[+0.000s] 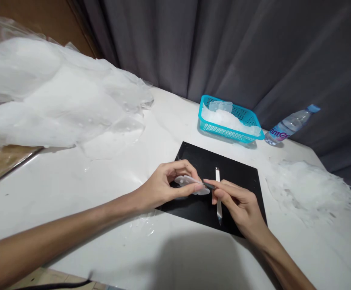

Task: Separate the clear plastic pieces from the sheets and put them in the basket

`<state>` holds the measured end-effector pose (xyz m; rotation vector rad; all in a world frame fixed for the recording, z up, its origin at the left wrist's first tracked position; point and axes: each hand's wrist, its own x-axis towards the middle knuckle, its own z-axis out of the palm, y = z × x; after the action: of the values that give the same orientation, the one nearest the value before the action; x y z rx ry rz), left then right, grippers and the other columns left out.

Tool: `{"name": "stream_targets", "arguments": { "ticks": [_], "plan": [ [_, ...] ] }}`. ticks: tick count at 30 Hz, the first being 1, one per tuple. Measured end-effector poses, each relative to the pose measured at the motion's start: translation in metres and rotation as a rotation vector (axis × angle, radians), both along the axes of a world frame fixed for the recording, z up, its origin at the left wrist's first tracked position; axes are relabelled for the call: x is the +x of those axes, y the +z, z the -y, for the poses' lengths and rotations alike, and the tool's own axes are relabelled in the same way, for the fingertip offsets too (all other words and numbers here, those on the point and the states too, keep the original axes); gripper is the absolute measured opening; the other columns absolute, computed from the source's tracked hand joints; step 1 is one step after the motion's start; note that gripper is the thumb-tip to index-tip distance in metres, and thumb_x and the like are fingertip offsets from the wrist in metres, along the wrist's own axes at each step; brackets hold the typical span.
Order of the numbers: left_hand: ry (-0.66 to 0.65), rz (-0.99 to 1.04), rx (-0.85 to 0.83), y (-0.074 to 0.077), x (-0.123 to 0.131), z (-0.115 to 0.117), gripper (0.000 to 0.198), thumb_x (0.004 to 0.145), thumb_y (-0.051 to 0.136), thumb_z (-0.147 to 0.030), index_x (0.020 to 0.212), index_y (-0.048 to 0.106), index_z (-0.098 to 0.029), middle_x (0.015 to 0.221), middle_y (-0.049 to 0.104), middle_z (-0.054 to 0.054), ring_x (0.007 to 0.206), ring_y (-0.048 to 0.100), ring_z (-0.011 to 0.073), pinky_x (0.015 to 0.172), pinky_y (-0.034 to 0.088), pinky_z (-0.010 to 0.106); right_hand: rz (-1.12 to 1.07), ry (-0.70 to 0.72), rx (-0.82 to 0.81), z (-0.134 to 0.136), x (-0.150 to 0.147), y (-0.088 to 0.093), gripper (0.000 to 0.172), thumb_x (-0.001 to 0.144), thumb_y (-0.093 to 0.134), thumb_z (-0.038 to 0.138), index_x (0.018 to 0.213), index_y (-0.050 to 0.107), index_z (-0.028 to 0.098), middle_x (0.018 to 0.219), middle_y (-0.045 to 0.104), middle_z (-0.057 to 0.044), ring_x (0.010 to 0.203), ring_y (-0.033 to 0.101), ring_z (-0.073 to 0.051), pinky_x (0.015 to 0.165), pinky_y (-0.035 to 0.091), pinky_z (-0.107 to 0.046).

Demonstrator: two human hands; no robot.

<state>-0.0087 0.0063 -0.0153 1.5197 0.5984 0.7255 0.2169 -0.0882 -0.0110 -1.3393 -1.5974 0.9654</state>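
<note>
My left hand [175,181] pinches a translucent white plastic piece [189,181] with rounded lobes between thumb and fingers. From the right, my right hand [238,201] grips a thin dark tool [209,185], its tip at the edge of the plastic piece. The tool's exact kind is hard to make out. Both hands are above a black mat [190,155]. On the mat, partly behind the right fingers, lies a slim silver metal tool [219,213] with a pointed lower end.
A turquoise basket [235,135] holding white translucent pieces stands at the back. Beside it is a water bottle [290,125]. Large plastic bags of white material [63,100] cover the left side. A heap of clear scraps [311,191] lies right of the mat. Grey curtain [175,44] hangs behind.
</note>
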Motion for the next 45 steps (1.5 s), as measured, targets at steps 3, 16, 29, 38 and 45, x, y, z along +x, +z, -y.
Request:
{"name": "stream_targets", "arguments": {
  "ticks": [3, 16, 29, 38, 45],
  "plan": [
    [-0.002, 0.003, 0.007, -0.0005, -0.0003, -0.0001, 0.02, 0.091, 0.081, -0.033, 0.091, 0.07, -0.017, 0.086, 0.07, 0.002, 0.082, 0.065, 0.015, 0.077, 0.05, 0.028, -0.004, 0.015, 0.002, -0.0003, 0.0006, -0.002, 0.029, 0.107, 0.06, 0.036, 0.13, 0.077, 0.032, 0.08, 0.067, 0.001, 0.078, 0.059, -0.015, 0.073, 0.045, -0.028],
    [-0.017, 0.064, 0.014, -0.0035, -0.0008, -0.0003, 0.013, 0.092, 0.081, -0.025, 0.093, 0.071, -0.017, 0.089, 0.072, 0.001, 0.086, 0.069, 0.0134, 0.081, 0.052, 0.026, -0.012, -0.007, 0.029, -0.0005, -0.0039, -0.0035, 0.03, 0.107, 0.06, 0.038, 0.13, 0.077, 0.032, 0.078, 0.067, 0.001, 0.076, 0.058, -0.014, 0.072, 0.045, -0.028],
    [-0.007, 0.083, 0.037, -0.0047, 0.0004, -0.0011, 0.011, 0.091, 0.081, -0.022, 0.092, 0.072, -0.017, 0.088, 0.074, 0.001, 0.086, 0.071, 0.0133, 0.082, 0.054, 0.025, 0.002, -0.021, 0.065, -0.0004, -0.0056, -0.0048, 0.028, 0.107, 0.059, 0.034, 0.128, 0.078, 0.031, 0.077, 0.066, 0.001, 0.075, 0.058, -0.014, 0.07, 0.045, -0.028],
    [-0.004, 0.079, 0.042, -0.005, -0.0003, -0.0019, 0.011, 0.091, 0.082, -0.022, 0.091, 0.072, -0.017, 0.088, 0.073, 0.001, 0.087, 0.071, 0.0134, 0.082, 0.054, 0.025, 0.006, -0.034, 0.088, -0.0003, -0.0062, -0.0042, 0.028, 0.106, 0.061, 0.034, 0.128, 0.078, 0.031, 0.076, 0.065, 0.002, 0.074, 0.058, -0.013, 0.069, 0.045, -0.027],
    [0.005, 0.077, 0.024, -0.0036, 0.0009, -0.0024, 0.013, 0.091, 0.082, -0.024, 0.091, 0.071, -0.017, 0.087, 0.073, 0.001, 0.084, 0.07, 0.0126, 0.078, 0.053, 0.023, -0.003, -0.037, 0.075, -0.0006, -0.0056, -0.007, 0.028, 0.106, 0.061, 0.033, 0.129, 0.077, 0.032, 0.077, 0.064, 0.002, 0.074, 0.057, -0.013, 0.069, 0.044, -0.026]
  ]
}}
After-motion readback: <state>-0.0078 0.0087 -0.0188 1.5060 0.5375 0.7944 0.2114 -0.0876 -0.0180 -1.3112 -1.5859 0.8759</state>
